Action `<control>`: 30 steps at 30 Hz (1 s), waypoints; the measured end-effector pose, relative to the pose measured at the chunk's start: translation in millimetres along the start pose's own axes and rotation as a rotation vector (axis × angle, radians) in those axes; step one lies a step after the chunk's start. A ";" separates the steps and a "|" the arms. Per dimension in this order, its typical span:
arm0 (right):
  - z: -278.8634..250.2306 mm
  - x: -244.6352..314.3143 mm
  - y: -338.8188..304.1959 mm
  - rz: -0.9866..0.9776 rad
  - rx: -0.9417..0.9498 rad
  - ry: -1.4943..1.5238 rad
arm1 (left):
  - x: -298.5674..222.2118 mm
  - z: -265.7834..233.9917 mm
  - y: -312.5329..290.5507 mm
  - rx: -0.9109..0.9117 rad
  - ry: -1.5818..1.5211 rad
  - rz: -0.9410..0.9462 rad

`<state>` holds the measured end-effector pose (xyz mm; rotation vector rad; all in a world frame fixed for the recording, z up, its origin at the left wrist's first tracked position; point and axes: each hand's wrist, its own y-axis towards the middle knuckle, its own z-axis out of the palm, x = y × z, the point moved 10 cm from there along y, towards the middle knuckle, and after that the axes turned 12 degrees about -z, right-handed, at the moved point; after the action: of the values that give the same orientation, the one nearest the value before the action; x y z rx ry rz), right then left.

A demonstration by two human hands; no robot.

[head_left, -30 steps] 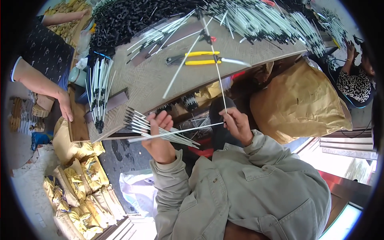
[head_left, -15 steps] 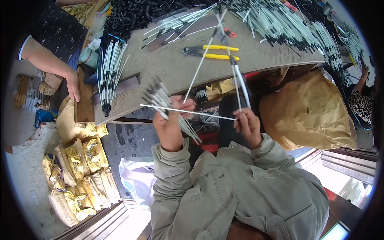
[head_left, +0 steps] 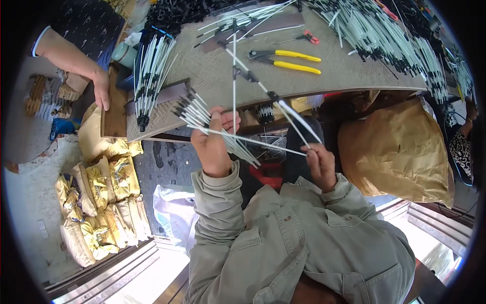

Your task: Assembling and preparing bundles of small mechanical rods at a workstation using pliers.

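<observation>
A jointed white rod frame [head_left: 273, 96] with black connectors hangs across the desk's near edge, partly over the desktop and partly over the person's lap. Its long axis slants: the near end points down toward the right hand [head_left: 320, 164], the far end up and leftward to the middle of the desktop. I cannot tell whether that far end touches the surface. One arm of it runs straight from the desktop toward the left hand [head_left: 211, 149].

The right fingertips are pinched narrow on the near rod ends. A thin rod [head_left: 273, 146] stretches between the two hands, sloping slightly down to the right. The left hand, its fingers loosely curled, grips a bundle of white rods [head_left: 195, 115], dark tips pointing up and left toward the desk, plain ends down and right.

On the desk [head_left: 202, 76], pliers with yellow handles [head_left: 296, 60] lie beyond the frame, jaws to the left, and a small red-handled tool [head_left: 310, 37] rests farther back. A sheaf of rods [head_left: 147, 76] lies toward the left corner; a large rod heap [head_left: 374, 43] covers the far right. Off the desk's left edge, a co-worker's hand [head_left: 102, 91] reaches down beside a wooden panel [head_left: 114, 114]. A big brown sack [head_left: 397, 152] stands by the near edge, right.
</observation>
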<state>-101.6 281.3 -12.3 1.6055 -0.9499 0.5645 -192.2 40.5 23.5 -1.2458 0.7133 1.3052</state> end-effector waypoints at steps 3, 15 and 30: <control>-5.1 -5.0 5.9 0.085 -0.019 -0.010 | 4.9 7.0 -0.5 0.044 0.132 0.055; 25.6 19.3 0.2 -0.245 0.248 -0.107 | -4.4 3.1 -6.6 0.021 -0.312 -0.001; 24.7 8.2 7.5 0.158 0.496 0.265 | -31.6 -12.4 -20.4 -0.080 -0.165 0.241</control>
<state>-106.2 254.9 -7.9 1.8360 -0.7754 1.1633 -176.1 22.9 55.0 -1.1247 0.7140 1.6282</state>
